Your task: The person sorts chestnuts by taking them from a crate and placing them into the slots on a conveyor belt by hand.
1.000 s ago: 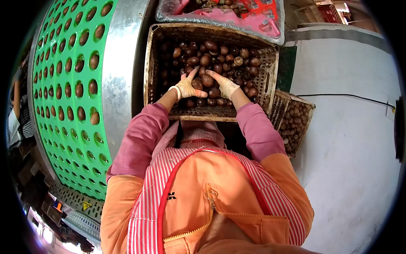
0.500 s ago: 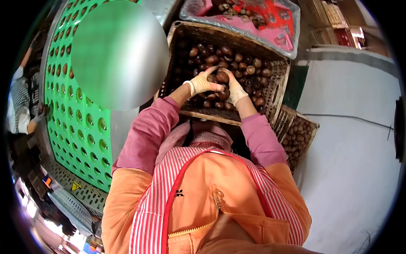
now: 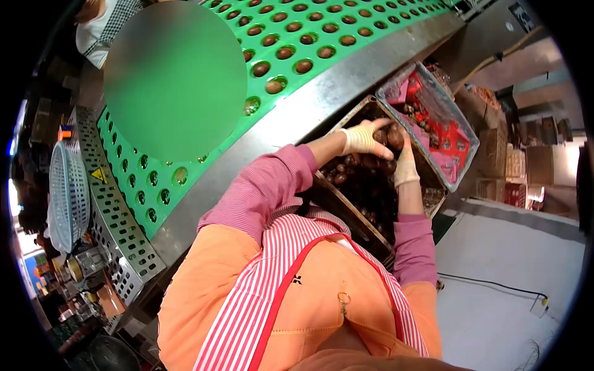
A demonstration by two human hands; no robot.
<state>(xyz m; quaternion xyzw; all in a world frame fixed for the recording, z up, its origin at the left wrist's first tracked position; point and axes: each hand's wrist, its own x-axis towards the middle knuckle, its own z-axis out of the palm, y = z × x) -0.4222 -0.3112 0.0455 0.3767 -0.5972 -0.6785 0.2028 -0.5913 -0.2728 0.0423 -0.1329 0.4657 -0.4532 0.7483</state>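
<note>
My left hand (image 3: 365,138), in a pale knit glove with bare fingertips, curls round several dark brown, egg-shaped items (image 3: 395,137). From the other side my right hand (image 3: 406,166), gloved the same way, closes on them too, so the bunch sits between both hands. Their exact kind is not clear. Under the hands stands a brown plastic crate (image 3: 354,217), its inside dark, with many more of these items (image 3: 340,178) in it. How many each hand holds is hidden by the fingers.
Left of the crate runs a steel ledge (image 3: 272,127) beside a green holed conveyor (image 3: 204,179), many holes filled with brown items. A grey bin (image 3: 461,162) with red and pink packaging adjoins the crate. Another person (image 3: 93,37) is across the conveyor. A blue-white basket (image 3: 69,198) stands far left.
The view has turned, so the conveyor now stretches across the top and the crate lies farther right. Both hands still hold the bunch together, now nearer the crate's far edge and the grey bin.
</note>
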